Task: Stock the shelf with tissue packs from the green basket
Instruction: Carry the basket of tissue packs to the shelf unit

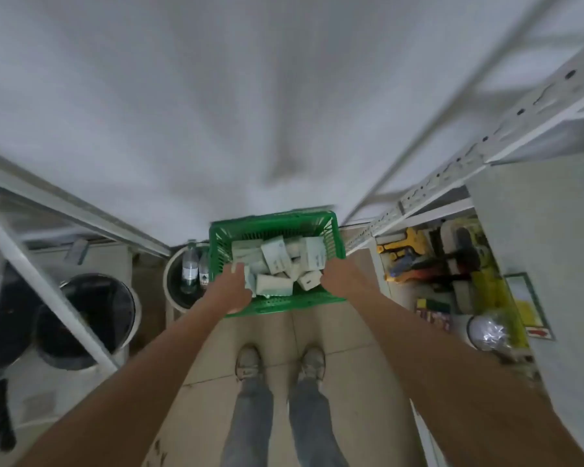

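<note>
Basket (273, 227): bright green, open lattice walls, rows of small holes along the near rim. Tissue packs (277, 256): white to pale grey-green, small dark print. Floor tiles (338, 335): beige, darker grout lines. Trousers (250, 419): faded blue-grey. Shoes (248, 362): grey-beige. Shelf upright (486, 143): pale grey, row of dark holes. Power tool (408, 241): yellow and black. Bin (95, 308): black inside, pale rim.

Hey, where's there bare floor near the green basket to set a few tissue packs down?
Bare tile lies between the green basket and the shoes, and a narrow strip between basket and right shelf. Left is crowded: a round bin of bottles sits close against the basket. The shelf's lower level is packed with tools.
</note>
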